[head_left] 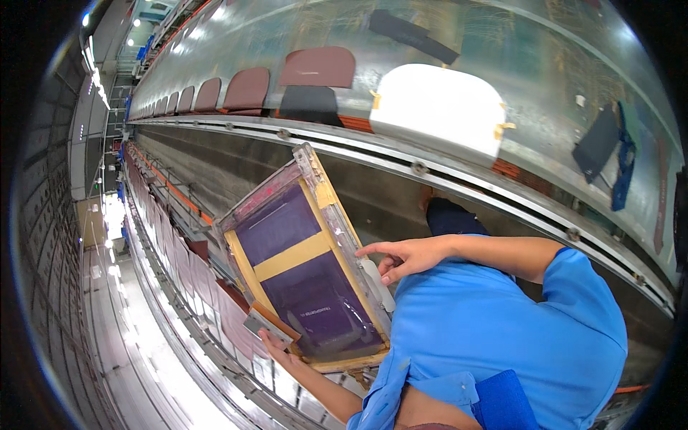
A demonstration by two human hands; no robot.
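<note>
Surface [315, 21], long and glossy, runs above the frame in view. A metal rail [287, 134] edges it, passing near the frame's top corner.

Frame [344, 229] is the thing being handled: off the surface, over the gap between the rail and a row of mauve panels [193, 287] on the frame's left, set askew. Purple mesh [283, 222] inside, yellow tape [290, 256] across. Support underneath — cannot tell.

White panel [437, 100] on the surface, above and right of the frame. Brown panels [315, 68] lie above the frame and trail away to its upper left. Dark strip [412, 34] past the white panel.

Squeegee [272, 322], block-shaped, at the frame's lower-left edge. Left hand [276, 347] has its fingers closed on it. Right hand [412, 256] is at the frame's right edge by a pale handle [376, 283]: index finger stretched out, others curled. Whether it truly grips, cannot tell.

Step in hand, my reading: positioning the frame, squeegee kept ready. Next move seems to call for a sure right-hand hold and a steady frame, with the squeegee controlled near the mesh.
</note>
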